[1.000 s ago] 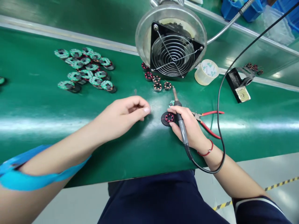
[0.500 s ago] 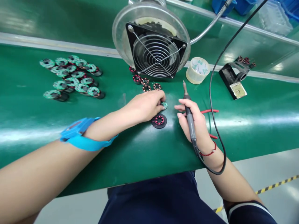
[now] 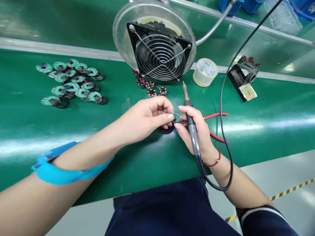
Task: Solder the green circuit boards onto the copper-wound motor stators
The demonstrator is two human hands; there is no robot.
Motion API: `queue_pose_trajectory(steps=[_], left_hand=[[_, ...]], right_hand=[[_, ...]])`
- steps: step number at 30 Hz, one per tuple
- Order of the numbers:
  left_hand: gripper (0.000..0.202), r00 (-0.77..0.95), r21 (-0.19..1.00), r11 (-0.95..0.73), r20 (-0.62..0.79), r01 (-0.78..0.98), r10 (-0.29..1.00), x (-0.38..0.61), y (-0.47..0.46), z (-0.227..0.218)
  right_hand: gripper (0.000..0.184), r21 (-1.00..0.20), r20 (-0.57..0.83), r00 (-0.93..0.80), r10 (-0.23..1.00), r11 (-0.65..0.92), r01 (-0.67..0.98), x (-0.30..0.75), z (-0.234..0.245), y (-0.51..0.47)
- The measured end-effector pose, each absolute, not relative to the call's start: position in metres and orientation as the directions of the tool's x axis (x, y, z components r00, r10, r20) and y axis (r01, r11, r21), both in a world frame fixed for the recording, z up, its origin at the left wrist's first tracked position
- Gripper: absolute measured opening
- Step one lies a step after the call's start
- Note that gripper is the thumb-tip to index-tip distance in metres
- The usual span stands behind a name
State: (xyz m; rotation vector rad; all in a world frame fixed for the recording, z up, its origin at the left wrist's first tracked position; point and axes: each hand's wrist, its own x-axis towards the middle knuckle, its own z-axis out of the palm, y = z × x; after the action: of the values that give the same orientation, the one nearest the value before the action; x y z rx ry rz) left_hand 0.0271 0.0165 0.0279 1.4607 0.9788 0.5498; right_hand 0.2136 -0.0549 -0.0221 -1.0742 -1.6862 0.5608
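Observation:
My left hand [image 3: 154,113] pinches a small round green circuit board [image 3: 177,117] between thumb and fingers. From the right, the fingertips of my right hand [image 3: 194,127] reach the board's edge. That same hand holds a soldering iron [image 3: 192,131], its tip pointing up and away from me. Just below the board, a black disc [image 3: 166,130] lies on the bench, partly covered by my left fingers; the coil on it is mostly hidden. Red-handled pliers [image 3: 216,115] lie beyond my right hand, their head hidden behind it.
A fan with a wire guard [image 3: 161,59] stands at the back, several copper-wound coils [image 3: 152,92] before it. Board-topped motor parts [image 3: 71,87] sit at left. A tape roll [image 3: 205,72] and soldering iron stand [image 3: 242,82] are at right. The iron's black cord [image 3: 221,95] loops past my right arm.
My left hand has turned and brought the circuit board slightly down and right. My right hand, with the soldering iron, has moved left to meet the board. The view has shifted a little.

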Motion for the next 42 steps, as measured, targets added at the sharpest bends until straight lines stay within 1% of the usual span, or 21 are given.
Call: queue_pose_trajectory(steps=[1, 3, 5, 7, 9, 11, 14, 16, 18, 20, 22, 23, 24, 26, 28, 31, 36, 38, 42], left_hand=[[0.022, 0.523, 0.968, 0.123, -0.224, 0.22, 0.822, 0.027, 0.01, 0.029], [0.023, 0.524, 0.965, 0.137, -0.237, 0.222, 0.818, 0.025, 0.0, 0.03], [0.022, 0.54, 0.954, 0.081, -0.232, 0.288, 0.809, 0.023, -0.007, 0.031], [0.025, 0.565, 0.923, -0.026, -0.212, 0.384, 0.798, 0.021, -0.011, 0.033], [0.03, 0.564, 0.871, -0.132, -0.185, 0.474, 0.805, 0.019, -0.012, 0.035], [0.035, 0.532, 0.827, -0.167, -0.178, 0.537, 0.828, 0.018, -0.012, 0.035], [0.038, 0.467, 0.822, -0.122, -0.187, 0.556, 0.864, 0.018, -0.013, 0.032], [0.039, 0.455, 0.84, -0.088, -0.199, 0.536, 0.868, 0.017, -0.013, 0.029], [0.039, 0.463, 0.85, -0.065, -0.219, 0.523, 0.859, 0.014, -0.013, 0.027], [0.039, 0.483, 0.851, -0.058, -0.239, 0.522, 0.843, 0.009, -0.012, 0.026], [0.036, 0.495, 0.846, -0.094, -0.213, 0.525, 0.843, 0.004, -0.01, 0.023], [0.034, 0.502, 0.838, -0.143, -0.17, 0.526, 0.848, 0.002, -0.009, 0.021], [0.033, 0.518, 0.823, -0.212, -0.114, 0.528, 0.848, 0.0, -0.009, 0.017], [0.04, 0.586, 0.766, -0.363, -0.023, 0.531, 0.81, 0.0, -0.008, 0.009], [0.04, 0.659, 0.696, -0.466, -0.012, 0.546, 0.752, 0.003, -0.008, -0.001], [0.029, 0.664, 0.61, -0.509, -0.039, 0.608, 0.746, 0.012, -0.011, -0.011], [0.018, 0.561, 0.484, -0.5, 0.023, 0.718, 0.828, 0.019, -0.021, -0.016], [0.017, 0.544, 0.494, -0.485, 0.029, 0.722, 0.839, 0.017, -0.024, -0.016], [0.021, 0.58, 0.609, -0.454, -0.012, 0.65, 0.815, 0.006, -0.022, -0.014]], right_hand=[[0.041, -0.781, 0.512, -0.072, 0.856, 0.499, 0.377, 0.212, -0.02, -0.056], [0.042, -0.79, 0.526, -0.046, 0.849, 0.508, 0.344, 0.21, -0.017, -0.057], [0.044, -0.801, 0.526, -0.043, 0.849, 0.512, 0.31, 0.209, -0.015, -0.058], [0.047, -0.799, 0.517, -0.08, 0.852, 0.514, 0.313, 0.21, -0.014, -0.059], [0.047, -0.78, 0.504, -0.132, 0.853, 0.516, 0.355, 0.21, -0.012, -0.06], [0.047, -0.738, 0.501, -0.179, 0.847, 0.525, 0.424, 0.209, -0.009, -0.061], [0.041, -0.637, 0.487, -0.25, 0.837, 0.536, 0.554, 0.207, -0.002, -0.063], [0.038, -0.594, 0.437, -0.291, 0.851, 0.516, 0.617, 0.205, 0.003, -0.064], [0.038, -0.592, 0.373, -0.309, 0.875, 0.48, 0.647, 0.203, 0.007, -0.064], [0.04, -0.594, 0.342, -0.307, 0.888, 0.457, 0.662, 0.201, 0.008, -0.063], [0.041, -0.594, 0.365, -0.29, 0.885, 0.461, 0.659, 0.203, 0.007, -0.06], [0.043, -0.603, 0.387, -0.275, 0.88, 0.467, 0.647, 0.206, 0.005, -0.058], [0.045, -0.621, 0.409, -0.253, 0.877, 0.47, 0.628, 0.21, 0.002, -0.056], [0.05, -0.677, 0.424, -0.194, 0.885, 0.452, 0.58, 0.22, -0.004, -0.053], [0.053, -0.735, 0.384, -0.145, 0.912, 0.397, 0.55, 0.23, -0.01, -0.051], [0.055, -0.764, 0.334, -0.156, 0.929, 0.364, 0.532, 0.237, -0.013, -0.052], [0.056, -0.72, 0.373, -0.268, 0.888, 0.459, 0.52, 0.225, -0.009, -0.055], [0.056, -0.697, 0.381, -0.329, 0.864, 0.502, 0.512, 0.218, -0.009, -0.054], [0.056, -0.642, 0.389, -0.411, 0.824, 0.563, 0.521, 0.21, -0.013, -0.051]])
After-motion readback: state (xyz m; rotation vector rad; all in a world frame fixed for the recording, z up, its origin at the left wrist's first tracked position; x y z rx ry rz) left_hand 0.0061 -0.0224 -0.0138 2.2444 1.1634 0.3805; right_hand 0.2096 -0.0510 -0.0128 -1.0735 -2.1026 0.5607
